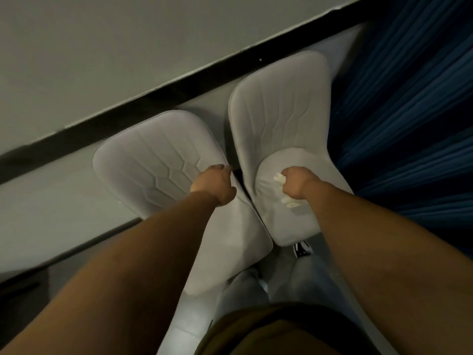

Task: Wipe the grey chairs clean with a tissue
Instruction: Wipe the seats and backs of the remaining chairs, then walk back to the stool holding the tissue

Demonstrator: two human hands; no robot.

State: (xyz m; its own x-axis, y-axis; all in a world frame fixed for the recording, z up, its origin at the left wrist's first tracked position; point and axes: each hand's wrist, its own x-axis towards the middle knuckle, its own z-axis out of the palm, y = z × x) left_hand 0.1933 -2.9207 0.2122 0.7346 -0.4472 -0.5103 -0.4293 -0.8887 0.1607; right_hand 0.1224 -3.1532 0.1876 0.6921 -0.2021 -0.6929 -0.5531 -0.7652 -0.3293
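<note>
Two grey padded chairs stand side by side below me, the left chair (153, 160) and the right chair (279, 114). My right hand (297, 184) grips a crumpled white tissue (279, 178) and presses it on the right chair's seat, near where seat and backrest meet. Bits of tissue show on both sides of the fist. My left hand (215, 184) rests on the left chair's inner edge, fingers curled over the rim next to the gap between the chairs.
A pale wall with a dark skirting strip (158, 90) runs behind the chairs. Blue curtain folds (409, 111) hang close on the right. A chrome chair leg (303, 248) shows under the right seat. My legs and torso fill the bottom of the view.
</note>
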